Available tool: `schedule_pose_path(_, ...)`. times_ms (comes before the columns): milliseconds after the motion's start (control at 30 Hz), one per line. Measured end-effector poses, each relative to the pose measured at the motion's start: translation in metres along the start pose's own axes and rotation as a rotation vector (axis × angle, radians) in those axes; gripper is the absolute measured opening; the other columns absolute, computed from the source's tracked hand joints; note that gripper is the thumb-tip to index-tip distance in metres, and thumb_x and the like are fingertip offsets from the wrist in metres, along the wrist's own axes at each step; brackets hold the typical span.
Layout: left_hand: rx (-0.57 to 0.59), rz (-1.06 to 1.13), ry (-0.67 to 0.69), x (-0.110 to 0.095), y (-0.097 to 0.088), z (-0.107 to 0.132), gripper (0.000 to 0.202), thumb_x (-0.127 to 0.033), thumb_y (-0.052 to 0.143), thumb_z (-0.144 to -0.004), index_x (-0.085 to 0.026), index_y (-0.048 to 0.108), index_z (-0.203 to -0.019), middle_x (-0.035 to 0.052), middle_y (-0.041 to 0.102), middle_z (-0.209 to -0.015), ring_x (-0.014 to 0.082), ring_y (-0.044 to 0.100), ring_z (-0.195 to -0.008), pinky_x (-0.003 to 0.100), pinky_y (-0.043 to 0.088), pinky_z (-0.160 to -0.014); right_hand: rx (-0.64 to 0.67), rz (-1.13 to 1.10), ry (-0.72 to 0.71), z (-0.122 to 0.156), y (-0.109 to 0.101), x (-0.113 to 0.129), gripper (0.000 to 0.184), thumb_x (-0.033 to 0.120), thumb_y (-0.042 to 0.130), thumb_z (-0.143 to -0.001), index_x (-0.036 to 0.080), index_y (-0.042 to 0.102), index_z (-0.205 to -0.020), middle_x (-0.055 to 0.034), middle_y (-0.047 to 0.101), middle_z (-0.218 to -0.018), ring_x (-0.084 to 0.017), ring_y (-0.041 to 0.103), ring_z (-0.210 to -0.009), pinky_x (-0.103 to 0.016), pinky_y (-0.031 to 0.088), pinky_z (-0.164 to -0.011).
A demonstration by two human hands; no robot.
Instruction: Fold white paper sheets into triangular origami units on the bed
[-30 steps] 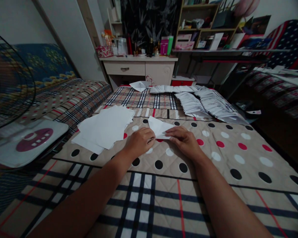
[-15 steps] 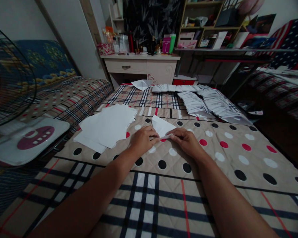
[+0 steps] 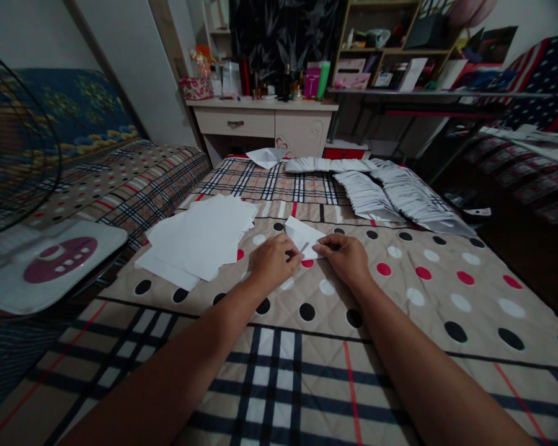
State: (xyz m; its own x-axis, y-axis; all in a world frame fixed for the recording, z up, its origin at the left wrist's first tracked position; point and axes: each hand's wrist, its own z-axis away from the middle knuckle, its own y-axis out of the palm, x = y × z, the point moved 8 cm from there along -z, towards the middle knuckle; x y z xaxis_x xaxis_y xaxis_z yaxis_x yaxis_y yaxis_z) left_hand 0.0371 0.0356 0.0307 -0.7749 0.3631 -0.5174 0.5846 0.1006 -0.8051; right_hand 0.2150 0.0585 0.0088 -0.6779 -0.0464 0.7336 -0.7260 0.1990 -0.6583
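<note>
A partly folded sheet of white paper lies on the dotted bedspread between my hands. My left hand has its thumb and fingers closed on the paper's near left edge. Opposite it, my right hand pinches the right side of the same sheet. A flap is turned up along the near edge, with a dark shadow under it. To the left of my left hand rests a loose pile of flat white sheets.
Rows of folded papers stand packed at the far right of the bed. One separate folded paper sits at the far edge. A fan with a white base is at the left; a dresser stands beyond the bed.
The near flap of the paper, which lay low between my fingers, is now lifted and turned away from me. My right hand has shifted slightly; the piles are unchanged.
</note>
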Motion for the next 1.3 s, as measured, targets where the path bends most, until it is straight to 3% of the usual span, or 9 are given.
schedule_pose_path(167,-0.004,-0.010,-0.017,0.001,0.001,-0.001,0.015,-0.033,0.068,-0.081,-0.021,0.067,-0.073,0.0005,0.067,-0.089,0.0168,0.060,-0.085,0.030,0.044,-0.072,0.017,0.042,-0.036,0.001,0.001,0.006,0.016,0.039,0.071,-0.075,0.025,0.075,-0.081,0.0005,0.075,-0.080,-0.018,0.066,-0.074,-0.028,0.040,-0.063)
schedule_pose_path(567,0.043,-0.196,0.005,-0.006,0.011,0.000,0.017,-0.033,0.063,-0.086,-0.019,0.063,-0.077,0.0072,0.064,-0.095,0.0241,0.057,-0.096,0.036,0.044,-0.080,-0.040,0.289,0.029,0.002,0.000,0.018,0.021,0.046,0.068,-0.076,0.028,0.076,-0.082,-0.0020,0.073,-0.073,-0.021,0.063,-0.067,-0.029,0.031,-0.054)
schedule_pose_path(733,0.034,-0.109,0.007,-0.003,0.009,-0.002,0.020,-0.033,0.071,-0.081,-0.020,0.060,-0.091,0.0031,0.067,-0.094,0.0202,0.059,-0.090,0.032,0.044,-0.079,-0.071,0.342,0.028,0.004,-0.001,0.022,0.022,0.045,0.066,-0.077,0.028,0.077,-0.085,-0.0024,0.074,-0.077,-0.021,0.066,-0.072,-0.028,0.030,-0.054)
schedule_pose_path(933,0.031,0.007,0.010,0.001,0.006,-0.003,0.018,-0.026,0.073,-0.078,-0.021,0.066,-0.094,0.0010,0.069,-0.093,0.0175,0.061,-0.089,0.030,0.045,-0.080,-0.072,0.359,0.048,0.007,-0.002,0.024,0.021,0.044,0.066,-0.077,0.029,0.077,-0.087,-0.0010,0.075,-0.079,-0.020,0.066,-0.074,-0.027,0.031,-0.055)
schedule_pose_path(1067,0.041,0.003,0.006,0.003,0.008,-0.003,0.030,-0.027,0.071,-0.079,-0.022,0.068,-0.109,0.0019,0.070,-0.095,0.0197,0.061,-0.092,0.032,0.046,-0.083,-0.078,0.362,0.057,0.007,-0.003,0.024,0.021,0.044,0.067,-0.076,0.029,0.077,-0.086,-0.0007,0.075,-0.079,-0.021,0.067,-0.074,-0.028,0.031,-0.055)
schedule_pose_path(1300,0.081,-0.044,0.012,0.002,0.011,-0.003,0.031,-0.032,0.066,-0.084,-0.023,0.070,-0.113,0.0048,0.069,-0.099,0.0231,0.060,-0.098,0.035,0.047,-0.086,-0.106,0.365,0.064,0.006,-0.003,0.025,0.019,0.043,0.067,-0.075,0.029,0.077,-0.085,-0.0006,0.075,-0.079,-0.021,0.067,-0.075,-0.028,0.032,-0.055)
